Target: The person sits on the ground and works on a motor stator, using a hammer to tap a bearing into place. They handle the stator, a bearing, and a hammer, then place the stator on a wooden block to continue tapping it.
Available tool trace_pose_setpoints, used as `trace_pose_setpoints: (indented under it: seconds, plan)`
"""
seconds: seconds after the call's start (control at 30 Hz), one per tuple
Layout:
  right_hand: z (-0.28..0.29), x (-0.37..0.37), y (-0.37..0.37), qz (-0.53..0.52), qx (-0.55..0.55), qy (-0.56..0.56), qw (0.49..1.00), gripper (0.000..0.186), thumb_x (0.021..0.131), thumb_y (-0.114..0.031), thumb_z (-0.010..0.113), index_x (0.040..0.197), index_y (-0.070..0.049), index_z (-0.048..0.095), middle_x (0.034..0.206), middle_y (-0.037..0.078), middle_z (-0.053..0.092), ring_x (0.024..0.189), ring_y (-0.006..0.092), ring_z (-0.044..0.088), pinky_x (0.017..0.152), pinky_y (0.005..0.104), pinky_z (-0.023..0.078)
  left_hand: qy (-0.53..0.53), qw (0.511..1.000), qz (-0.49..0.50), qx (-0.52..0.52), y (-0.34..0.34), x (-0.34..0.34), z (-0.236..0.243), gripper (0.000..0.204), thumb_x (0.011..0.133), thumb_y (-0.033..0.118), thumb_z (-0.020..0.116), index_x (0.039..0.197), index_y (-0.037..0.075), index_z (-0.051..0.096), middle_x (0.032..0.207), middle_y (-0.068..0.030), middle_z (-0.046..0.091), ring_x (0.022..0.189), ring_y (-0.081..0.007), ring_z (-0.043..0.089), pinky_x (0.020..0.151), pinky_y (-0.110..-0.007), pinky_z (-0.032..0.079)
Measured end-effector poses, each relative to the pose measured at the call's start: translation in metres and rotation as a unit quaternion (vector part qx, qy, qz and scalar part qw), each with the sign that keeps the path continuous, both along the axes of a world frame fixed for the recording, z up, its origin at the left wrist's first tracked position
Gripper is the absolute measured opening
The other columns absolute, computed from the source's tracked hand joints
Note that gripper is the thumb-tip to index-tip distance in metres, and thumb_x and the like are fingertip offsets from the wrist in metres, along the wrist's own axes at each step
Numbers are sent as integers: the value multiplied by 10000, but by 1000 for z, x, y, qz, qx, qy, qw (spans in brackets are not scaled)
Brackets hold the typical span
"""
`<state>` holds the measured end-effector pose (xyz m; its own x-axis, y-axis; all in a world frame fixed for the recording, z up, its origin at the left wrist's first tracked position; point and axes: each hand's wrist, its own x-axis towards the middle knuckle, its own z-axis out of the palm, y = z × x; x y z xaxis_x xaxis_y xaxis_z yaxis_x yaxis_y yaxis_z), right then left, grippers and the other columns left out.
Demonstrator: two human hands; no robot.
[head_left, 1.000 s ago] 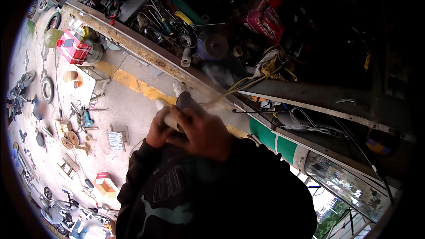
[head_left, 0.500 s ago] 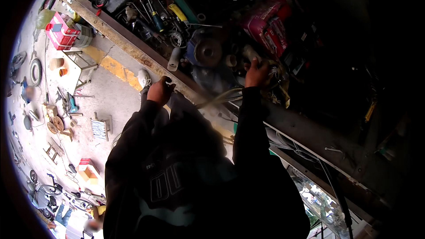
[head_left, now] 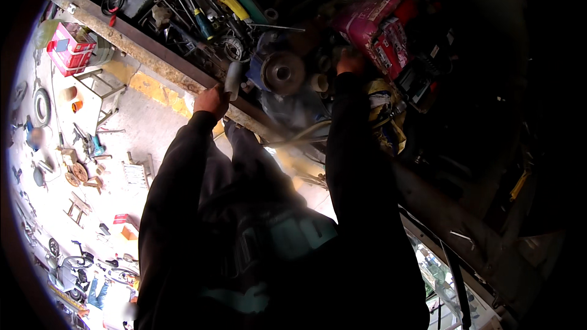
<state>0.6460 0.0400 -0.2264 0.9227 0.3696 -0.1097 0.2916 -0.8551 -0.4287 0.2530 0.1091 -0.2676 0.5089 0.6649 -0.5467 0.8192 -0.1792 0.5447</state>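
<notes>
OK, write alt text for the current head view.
A person's left hand is at a pale cylinder near the edge of a bench; the right hand, in shadow, is near a red box. Tools clutter the bench; bright floor lies left.

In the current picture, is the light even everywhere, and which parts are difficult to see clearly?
Head view: uneven light, the floor at left glaringly bright, the far right nearly black; head view: the right hand dim and unclear, the left hand better lit; head view: a hazy smear over the tan hose.
</notes>
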Motion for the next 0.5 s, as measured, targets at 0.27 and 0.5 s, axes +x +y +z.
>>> trace_pose_setpoints:
  seconds: [0.27, 0.5]
  plan:
    - [93, -70, -25, -64, 269, 183, 944, 286, 1004, -183, 583, 1239, -21, 576, 1049, 88, 640, 858, 151, 671, 660, 275, 551, -53, 998, 35, -4, 3, -32, -25, 319, 959, 346, 530, 965, 53, 658, 899, -262, 679, 901, -460, 646, 759, -554, 508]
    - [170, -260, -82, -67, 183, 620, 760, 386, 1003, -422, 586, 1214, -100, 566, 976, 6, 656, 856, 116, 643, 668, 264, 535, -138, 990, -30, 18, -6, -39, 137, 228, 932, 229, 568, 841, 21, 597, 740, -250, 617, 737, -465, 610, 634, -539, 464]
